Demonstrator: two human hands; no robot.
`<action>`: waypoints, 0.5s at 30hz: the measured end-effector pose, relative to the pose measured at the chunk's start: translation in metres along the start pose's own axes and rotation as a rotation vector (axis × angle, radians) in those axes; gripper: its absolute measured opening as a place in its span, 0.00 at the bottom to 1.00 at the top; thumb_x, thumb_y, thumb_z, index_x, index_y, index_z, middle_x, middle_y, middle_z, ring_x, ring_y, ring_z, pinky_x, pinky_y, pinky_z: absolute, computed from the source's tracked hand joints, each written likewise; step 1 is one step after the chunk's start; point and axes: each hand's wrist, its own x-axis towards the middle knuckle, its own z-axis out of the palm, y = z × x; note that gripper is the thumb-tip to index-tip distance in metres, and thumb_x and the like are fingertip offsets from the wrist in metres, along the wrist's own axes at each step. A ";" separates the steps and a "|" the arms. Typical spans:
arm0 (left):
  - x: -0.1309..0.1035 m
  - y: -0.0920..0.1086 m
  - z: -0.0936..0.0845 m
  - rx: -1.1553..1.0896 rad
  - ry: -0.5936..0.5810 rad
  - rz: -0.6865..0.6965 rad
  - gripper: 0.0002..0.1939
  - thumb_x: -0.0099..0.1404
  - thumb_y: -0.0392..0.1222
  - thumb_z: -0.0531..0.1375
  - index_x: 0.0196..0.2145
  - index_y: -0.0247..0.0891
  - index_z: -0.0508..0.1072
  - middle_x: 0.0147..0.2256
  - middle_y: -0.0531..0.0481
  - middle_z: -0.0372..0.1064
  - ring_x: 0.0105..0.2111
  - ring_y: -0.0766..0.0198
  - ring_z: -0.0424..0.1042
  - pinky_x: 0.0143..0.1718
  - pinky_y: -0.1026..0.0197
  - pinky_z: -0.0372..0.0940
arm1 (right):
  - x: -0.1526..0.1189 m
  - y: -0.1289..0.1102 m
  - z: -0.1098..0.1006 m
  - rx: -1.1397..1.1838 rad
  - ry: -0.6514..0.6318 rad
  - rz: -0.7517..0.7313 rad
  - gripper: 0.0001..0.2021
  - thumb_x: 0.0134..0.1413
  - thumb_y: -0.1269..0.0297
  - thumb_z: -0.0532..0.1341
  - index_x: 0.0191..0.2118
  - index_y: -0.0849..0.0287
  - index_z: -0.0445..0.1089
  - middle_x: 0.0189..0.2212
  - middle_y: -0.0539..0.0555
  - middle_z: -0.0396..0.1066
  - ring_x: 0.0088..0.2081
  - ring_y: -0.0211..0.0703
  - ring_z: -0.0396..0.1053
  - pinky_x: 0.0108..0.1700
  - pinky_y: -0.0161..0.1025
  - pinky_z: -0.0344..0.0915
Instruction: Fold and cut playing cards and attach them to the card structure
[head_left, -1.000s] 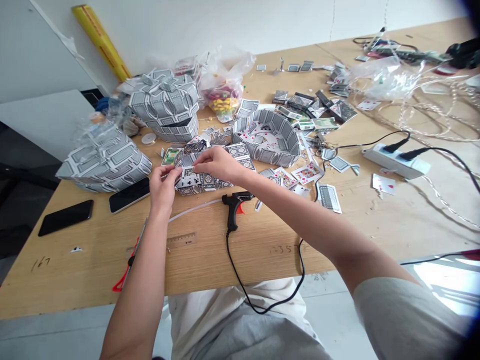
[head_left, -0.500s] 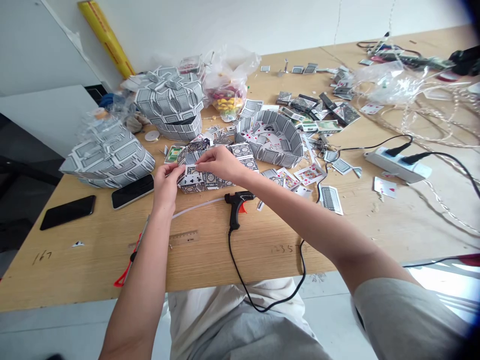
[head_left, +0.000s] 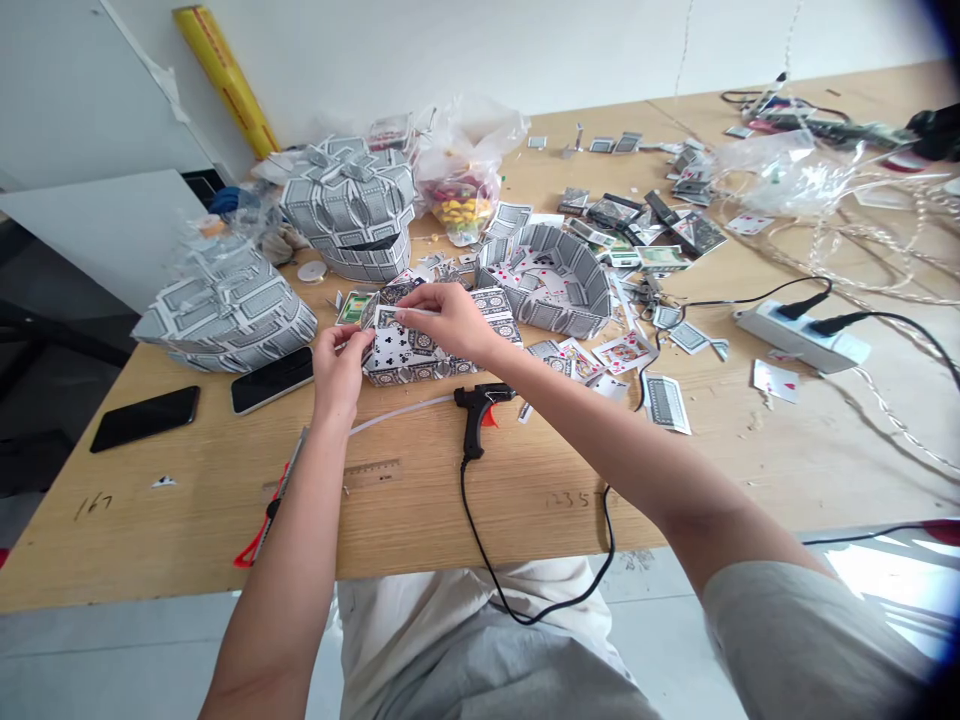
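A long box built from playing cards (head_left: 431, 365) lies on the table in front of me, black club cards showing on its left part. My left hand (head_left: 341, 365) pinches the box's left end, fingers bent together. Over the box's top, my right hand (head_left: 442, 315) is closed with thumb and finger on a folded card piece (head_left: 387, 316). A black glue gun (head_left: 477, 410) with an orange trigger lies just below the box. Behind it to the right stands an open card tray (head_left: 555, 310) with loose cards inside.
Card baskets (head_left: 225, 305) stand at the left and back left (head_left: 349, 195). Two phones (head_left: 146, 418), a red cutter (head_left: 274, 508) and a ruler (head_left: 375, 472) lie near the left arm. A power strip (head_left: 802, 333) and cables are at the right; the glue gun's cord loops over the front edge.
My right hand has risen slightly from the box's top, with the card piece lifted and tilted; more of the club cards shows. The whole view has shifted slightly.
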 end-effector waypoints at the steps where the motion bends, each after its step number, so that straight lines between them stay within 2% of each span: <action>1: 0.000 0.000 0.000 0.001 0.000 -0.001 0.17 0.51 0.47 0.73 0.36 0.39 0.76 0.34 0.52 0.76 0.34 0.62 0.75 0.35 0.62 0.69 | -0.001 0.002 0.001 0.003 -0.006 -0.002 0.08 0.60 0.61 0.72 0.40 0.60 0.83 0.39 0.56 0.85 0.42 0.48 0.80 0.46 0.42 0.74; 4: 0.001 -0.001 -0.001 0.008 0.002 0.002 0.18 0.50 0.48 0.73 0.36 0.39 0.77 0.34 0.52 0.75 0.34 0.63 0.75 0.35 0.63 0.68 | -0.006 0.004 0.002 -0.007 -0.031 -0.035 0.08 0.61 0.61 0.72 0.41 0.60 0.83 0.40 0.56 0.85 0.43 0.48 0.80 0.49 0.44 0.74; 8: 0.003 -0.002 -0.002 0.023 -0.009 0.011 0.18 0.50 0.49 0.72 0.36 0.39 0.76 0.34 0.52 0.74 0.34 0.62 0.74 0.34 0.63 0.67 | -0.011 0.004 0.001 -0.052 0.006 -0.116 0.08 0.64 0.60 0.71 0.43 0.58 0.83 0.42 0.56 0.86 0.45 0.48 0.81 0.52 0.46 0.74; 15: 0.005 -0.005 -0.005 0.089 -0.024 0.063 0.18 0.53 0.52 0.70 0.36 0.40 0.75 0.35 0.50 0.75 0.36 0.61 0.75 0.35 0.62 0.68 | -0.011 0.004 0.002 -0.073 -0.041 -0.148 0.08 0.63 0.61 0.70 0.42 0.59 0.82 0.42 0.55 0.86 0.44 0.46 0.80 0.51 0.44 0.73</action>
